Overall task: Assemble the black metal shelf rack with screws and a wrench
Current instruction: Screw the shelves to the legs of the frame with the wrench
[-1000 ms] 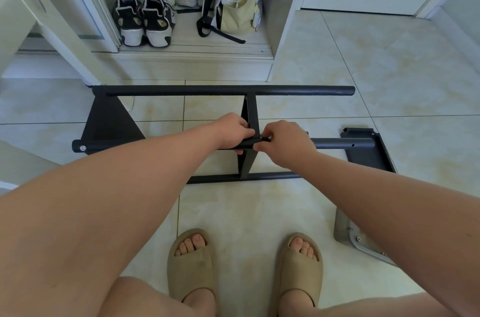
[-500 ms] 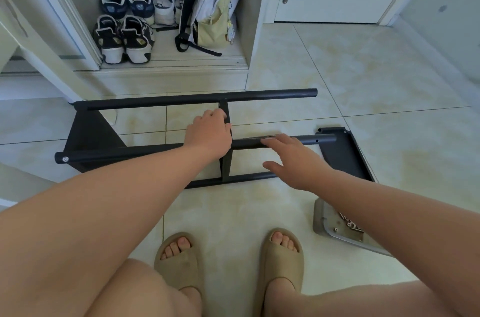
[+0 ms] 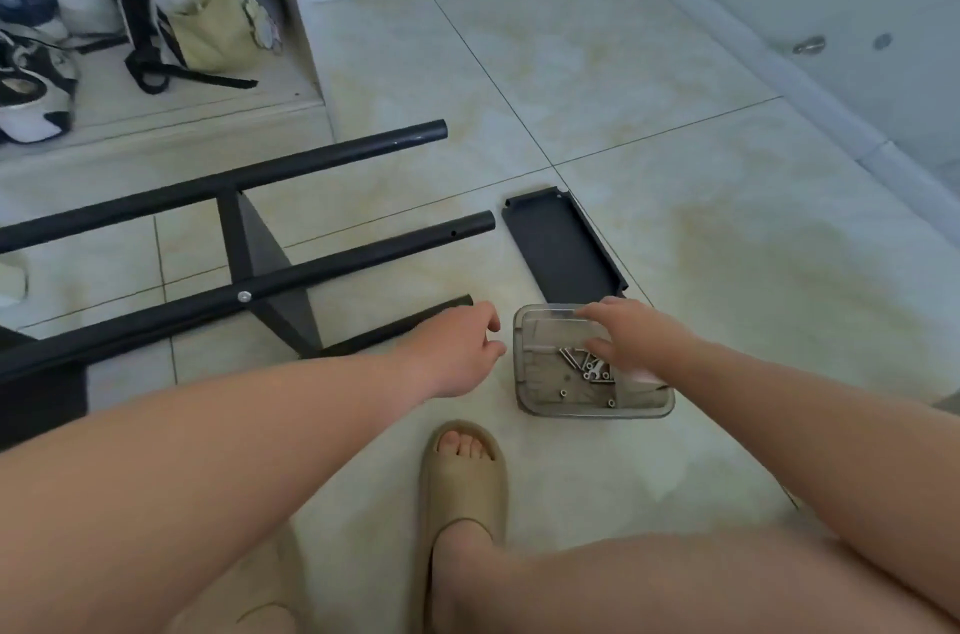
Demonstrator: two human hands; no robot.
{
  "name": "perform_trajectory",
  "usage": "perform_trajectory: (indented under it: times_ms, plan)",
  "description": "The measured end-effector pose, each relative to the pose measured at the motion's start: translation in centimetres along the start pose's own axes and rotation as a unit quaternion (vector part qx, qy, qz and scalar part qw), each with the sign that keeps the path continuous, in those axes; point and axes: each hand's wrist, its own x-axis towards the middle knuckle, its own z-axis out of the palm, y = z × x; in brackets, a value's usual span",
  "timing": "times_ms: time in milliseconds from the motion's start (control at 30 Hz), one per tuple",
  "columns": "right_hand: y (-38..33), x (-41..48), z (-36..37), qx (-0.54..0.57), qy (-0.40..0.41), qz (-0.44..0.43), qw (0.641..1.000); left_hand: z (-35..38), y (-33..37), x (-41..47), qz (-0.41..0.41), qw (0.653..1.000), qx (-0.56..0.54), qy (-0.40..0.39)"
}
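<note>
Screws [image 3: 592, 371] lie right under the right hand's fingers [image 3: 605, 308], in a clear tray [image 3: 535, 407]. They look small, hard, light and slippery, so a pinch with thumb and one finger would likely work best. The right hand [image 3: 631, 340] hovers flat, fingers spread, holding nothing. The left hand [image 3: 457, 353] hangs just beside the tray, fingers loose and empty. Near its fingers the black rack [image 3: 337, 268] lies on the floor; it looks stiff and heavy.

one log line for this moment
right hand open over screw tray | left hand open, free | rack frame on floor
</note>
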Motion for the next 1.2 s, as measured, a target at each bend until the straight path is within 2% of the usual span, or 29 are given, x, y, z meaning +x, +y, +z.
perform_trajectory:
  times_ms: [100,233,400,567,867,1067,1200]
  plan:
    - [2.1,2.4,2.6,0.03,-0.031,0.016,0.999,4.1,-0.1,2.1,-0.042,0.996,-0.018,-0.072]
    - [3.5,5.4,7.0,0.07,-0.071,0.015,0.995,8.5,-1.1,4.4,-0.092,0.987,-0.055,-0.122]
    - [4.4,8.0,12.3,0.087,-0.107,0.017,0.99,11.8,-1.9,6.0,-0.076,0.991,-0.088,-0.071]
    - [4.7,10.0,14.7,0.039,-0.141,-0.027,0.989,13.0,-2.0,7.4,-0.091,0.982,-0.157,-0.043]
    - [3.8,12.1,16.2,-0.061,-0.172,-0.062,0.981,12.8,-1.7,7.3,-0.108,0.974,-0.193,-0.056]
    - [3.6,11.1,14.5,-0.039,-0.158,-0.053,0.985,11.6,-1.4,7.4,-0.131,0.967,-0.193,-0.101]
    - [3.3,9.2,10.8,0.004,-0.1,-0.023,0.995,8.8,-1.6,6.6,-0.151,0.969,-0.141,-0.139]
